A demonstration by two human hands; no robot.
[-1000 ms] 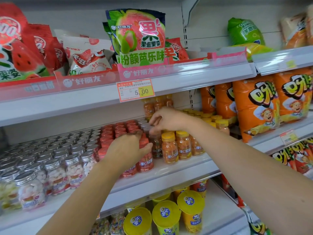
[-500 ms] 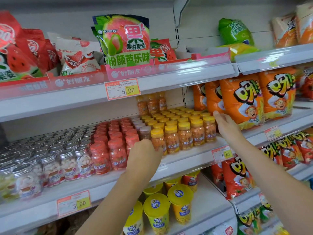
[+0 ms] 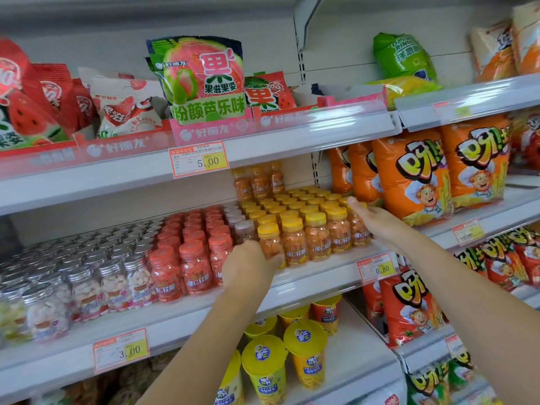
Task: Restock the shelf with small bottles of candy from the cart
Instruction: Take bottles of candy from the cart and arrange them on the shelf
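Small candy bottles with yellow caps [image 3: 295, 211] stand in a tight block on the middle shelf [image 3: 315, 277]. My left hand [image 3: 251, 268] is at the block's front left corner, its fingers curled against the lower part of the front left bottle [image 3: 270, 244]; the grip itself is hidden. My right hand [image 3: 377, 223] lies flat, fingers stretched, against the rightmost bottle [image 3: 360, 233] on the block's right side. Left of the block stand red-capped bottles [image 3: 195, 258] and silver-capped bottles [image 3: 114, 276]. The cart is out of view.
Orange snack bags [image 3: 415, 176] stand just right of my right hand. Three stacked bottles [image 3: 258, 181] rise at the back. Gummy bags [image 3: 201, 80] fill the shelf above, and yellow-lidded cups [image 3: 304, 355] stand on the shelf below.
My right hand left the bottle tops in the middle and now rests on the block's right side. My left hand moved from the red-capped bottles to the front left yellow-capped bottle.
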